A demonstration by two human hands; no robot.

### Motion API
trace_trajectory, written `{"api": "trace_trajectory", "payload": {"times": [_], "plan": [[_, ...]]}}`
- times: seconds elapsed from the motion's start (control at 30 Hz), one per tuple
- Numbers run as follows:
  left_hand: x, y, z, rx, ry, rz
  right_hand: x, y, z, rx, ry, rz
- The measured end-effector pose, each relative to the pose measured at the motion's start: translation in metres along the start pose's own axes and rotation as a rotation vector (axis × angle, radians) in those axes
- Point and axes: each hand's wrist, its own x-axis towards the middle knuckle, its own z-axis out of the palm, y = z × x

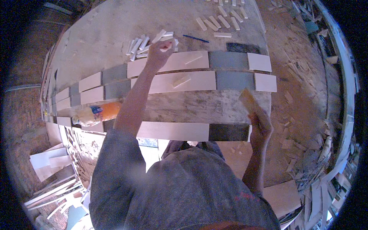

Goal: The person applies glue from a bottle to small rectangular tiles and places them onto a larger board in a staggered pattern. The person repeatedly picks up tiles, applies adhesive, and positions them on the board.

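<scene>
My left hand reaches to a pile of short white blocks, its fingers curled closed at the pile’s right end; what they grip is unclear. My right hand is shut on a yellowish flat piece, held upward near the table’s right edge. Two rows of long boards, alternating pale and grey sections, cross the table; each long pale section bears a small glossy yellowish strip. A third board lies along the near edge.
A bottle of orange liquid lies on its side left of my left forearm. A thin blue stick and several scattered white blocks are farther back on the worktable. Wood scraps cover ground at right; strips and sheets lie lower left.
</scene>
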Motion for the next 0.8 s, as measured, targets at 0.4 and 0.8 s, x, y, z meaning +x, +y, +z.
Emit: {"api": "trace_trajectory", "payload": {"times": [0.4,0.8], "plan": [[-0.11,0.111,-0.094,-1.013,-0.137,-0.303,0.02,-0.142,0.074,0.105,-0.358,-0.246],[-0.138,0.132,-0.115,-1.073,-0.047,-0.171,0.006,-0.163,0.086,0.143,-0.37,-0.257]]}}
